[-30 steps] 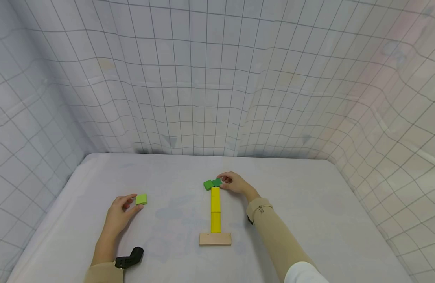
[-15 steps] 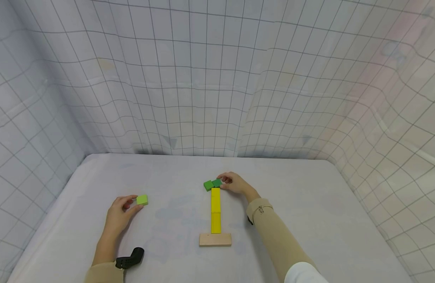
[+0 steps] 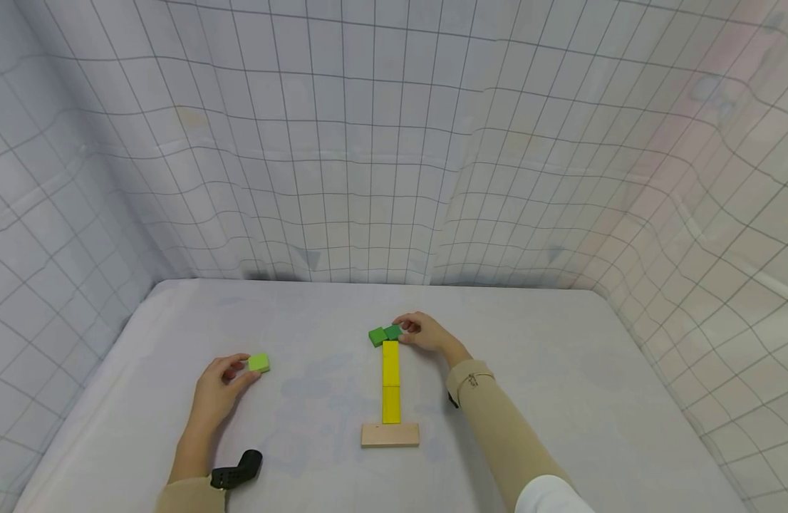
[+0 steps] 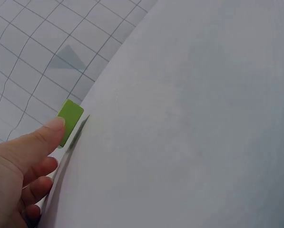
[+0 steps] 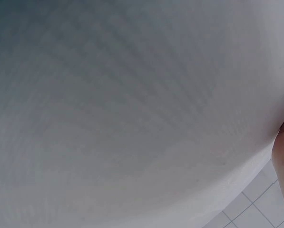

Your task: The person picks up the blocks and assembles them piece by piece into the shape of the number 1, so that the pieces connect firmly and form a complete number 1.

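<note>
Between thumb and forefinger my left hand pinches a light green square block at the table's left side. The left wrist view shows the thumb pressed on the near side of this green block, its shadow close beside it. My right hand pinches a dark green block at the far end of a yellow column. A mid-green block lies turned against its left side. Two yellow blocks run end to end down to a plain wooden block lying crosswise.
The table has a pale cloth over it. Behind it and at both sides hangs a white grid-patterned curtain. A black camera mount sticks out from the left wrist.
My left hand has slid very slightly to the right with the light green block. The right hand and the other blocks look the same.
</note>
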Demonstrator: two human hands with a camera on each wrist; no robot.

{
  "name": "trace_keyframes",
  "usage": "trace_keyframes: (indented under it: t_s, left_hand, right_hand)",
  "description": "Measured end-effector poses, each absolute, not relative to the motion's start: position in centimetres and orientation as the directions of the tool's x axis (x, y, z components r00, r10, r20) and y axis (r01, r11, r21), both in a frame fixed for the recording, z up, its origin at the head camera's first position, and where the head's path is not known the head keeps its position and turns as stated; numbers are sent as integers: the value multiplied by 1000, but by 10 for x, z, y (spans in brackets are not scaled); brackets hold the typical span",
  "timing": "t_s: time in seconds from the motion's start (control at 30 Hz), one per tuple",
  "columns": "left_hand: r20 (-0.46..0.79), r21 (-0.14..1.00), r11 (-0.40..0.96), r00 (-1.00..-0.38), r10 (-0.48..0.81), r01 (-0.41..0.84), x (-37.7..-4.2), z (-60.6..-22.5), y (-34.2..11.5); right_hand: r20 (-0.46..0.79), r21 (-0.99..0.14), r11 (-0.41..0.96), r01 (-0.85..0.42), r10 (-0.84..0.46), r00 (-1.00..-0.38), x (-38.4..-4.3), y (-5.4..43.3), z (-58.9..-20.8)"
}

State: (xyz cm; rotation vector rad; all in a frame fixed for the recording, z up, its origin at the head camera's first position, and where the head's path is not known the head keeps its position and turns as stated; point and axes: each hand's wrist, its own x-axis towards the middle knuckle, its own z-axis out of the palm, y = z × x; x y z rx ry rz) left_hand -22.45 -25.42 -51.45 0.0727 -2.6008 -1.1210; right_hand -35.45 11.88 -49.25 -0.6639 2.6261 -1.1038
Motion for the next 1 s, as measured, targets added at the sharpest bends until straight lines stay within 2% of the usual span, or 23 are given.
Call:
trace_keyframes:
  t_s: [0.63, 1.0]
  left_hand:
    - [335, 777, 606, -927, -167, 171, -244, -513, -217]
    - [270, 818, 551, -955, -119, 163, -257, -512, -188]
  right_hand:
    - [-33, -724, 618, -307, -475, -879, -354, 119, -493]
    - [-65, -731, 621, -282, -474, -878, -355, 120, -493]
